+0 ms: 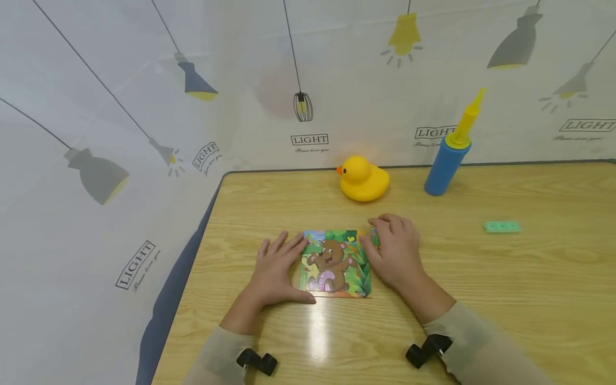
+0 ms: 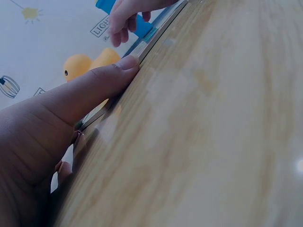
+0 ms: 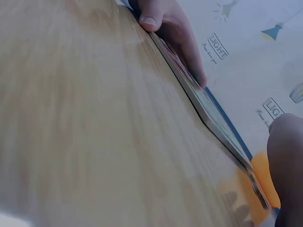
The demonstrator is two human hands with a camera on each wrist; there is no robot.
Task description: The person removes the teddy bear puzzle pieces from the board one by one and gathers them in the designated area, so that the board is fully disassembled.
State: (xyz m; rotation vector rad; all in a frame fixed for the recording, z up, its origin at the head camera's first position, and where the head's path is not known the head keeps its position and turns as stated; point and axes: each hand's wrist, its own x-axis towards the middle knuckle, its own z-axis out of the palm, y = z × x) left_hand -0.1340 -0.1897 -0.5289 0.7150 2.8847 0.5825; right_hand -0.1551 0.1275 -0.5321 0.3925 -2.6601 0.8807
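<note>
Closest in are two beige sleeves (image 1: 218,342), reaching up from eight and four o'clock, each with a black fitting (image 1: 258,362) at the cuff. Between the hands, flat on the wood-grain table (image 1: 529,321), lies a bear puzzle (image 1: 332,264), the centre of my dial. It's bright and glossy: a brown bear, mouth wide, both arms raised, pink on its ears and lower body, broad green leaves at three o'clock and a bit of blue at eleven. Faint joins show around the bear's lap, and seen from the wrists it is a thin slab with a pale edge. At nine o'clock the left hand (image 1: 276,272) has a loose, spread grip, fingers and thumb extended, the thumb touching the near edge. Between two and three, the right hand (image 1: 397,251) has a closer grip, thumb and fingers bent about a small puzzle piece (image 1: 375,238); I can't tell how firmly. A yellow duck (image 1: 364,182) sits at one o'clock, a blue-and-yellow pump (image 1: 441,171) stands at half past one, and a mint-green block (image 1: 502,227) lies at half past two.
</note>
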